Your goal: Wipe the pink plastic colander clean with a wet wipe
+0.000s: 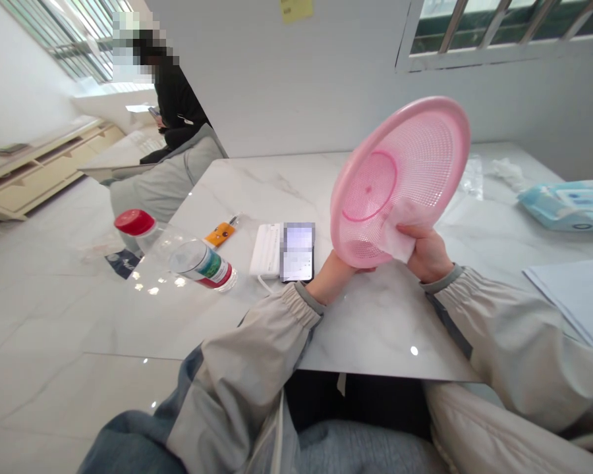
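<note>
A pink plastic mesh basket (427, 148) is held up on its side above the table, its hollow facing me and tilted. Its lower edge rests in my left hand (337, 271), whose fingers go out of sight beneath and behind it. My right hand (427, 253) is closed on a white wipe (400, 227), which lies against the basket's inner wall near the lower right rim. Part of the wipe spreads over the mesh; the rest is bunched under my thumb and fingers.
On the marble-look table (375, 322) lie a phone (298, 253), a white power bank (265, 250) with a cable, and an orange item (221, 234). A clear bottle (210, 266) and red-capped container (136, 224) are left; a wipes pack (570, 205) and papers (578, 293) right. A person (175, 99) sits beyond.
</note>
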Demonstrator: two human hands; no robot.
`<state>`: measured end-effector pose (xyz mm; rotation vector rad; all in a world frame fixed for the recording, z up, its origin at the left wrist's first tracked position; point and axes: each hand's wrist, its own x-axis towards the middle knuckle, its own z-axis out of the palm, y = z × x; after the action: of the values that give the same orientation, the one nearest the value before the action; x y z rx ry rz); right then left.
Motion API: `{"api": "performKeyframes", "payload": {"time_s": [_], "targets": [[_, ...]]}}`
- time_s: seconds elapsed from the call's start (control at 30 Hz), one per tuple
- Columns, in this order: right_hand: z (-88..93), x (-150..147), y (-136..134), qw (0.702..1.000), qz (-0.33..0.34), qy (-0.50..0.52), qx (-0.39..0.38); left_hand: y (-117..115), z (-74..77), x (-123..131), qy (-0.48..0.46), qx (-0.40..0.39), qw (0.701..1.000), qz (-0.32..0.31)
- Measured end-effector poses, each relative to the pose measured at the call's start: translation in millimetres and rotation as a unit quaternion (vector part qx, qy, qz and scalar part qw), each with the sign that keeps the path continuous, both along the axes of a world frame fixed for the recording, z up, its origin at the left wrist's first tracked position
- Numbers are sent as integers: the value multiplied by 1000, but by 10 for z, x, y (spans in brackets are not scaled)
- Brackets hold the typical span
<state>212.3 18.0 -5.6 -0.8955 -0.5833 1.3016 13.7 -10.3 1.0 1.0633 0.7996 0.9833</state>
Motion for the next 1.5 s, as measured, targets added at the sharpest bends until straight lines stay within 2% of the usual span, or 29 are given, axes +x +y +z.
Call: {"api": "performKeyframes", "payload": {"time_s": [0.13,0.23,0.3,0.4,0.5,0.67,0.87,1.0,1.23,1.4,1.5], "targets": [[-48,38,33,999,-37,-4,17,5,-25,-53,51,49,997,10],[-84,72,55,998,-60,-12,24,-17,-33,-61,61,70,995,-39],[-97,88,66,998,-57,-18,28,-39,-28,-37,28,38,997,-56],[-91,82,68,998,-44,-18,35,-56,-17,8,-21,-45,998,-28],[-61,47,56,997,-54,-19,49,-49,-11,24,-37,-84,996,-8],[-16,13,39,997,-55,-14,53,-44,4,3,-41,-100,994,0],[-9,39,34,999,-45,-14,21,-54,-22,10,-42,-101,994,-9],[-2,45,22,998,-47,-19,35,-51,-56,15,-41,-90,995,-13],[-5,52,23,1000,-6,-19,17,-46,-82,8,-47,-82,995,-19],[17,-34,-17,1000,-9,-15,20,-55,-53,27,-57,-77,995,-8],[40,-103,-56,1000,17,-9,19,-62,-6,48,-63,-71,995,7]]}}
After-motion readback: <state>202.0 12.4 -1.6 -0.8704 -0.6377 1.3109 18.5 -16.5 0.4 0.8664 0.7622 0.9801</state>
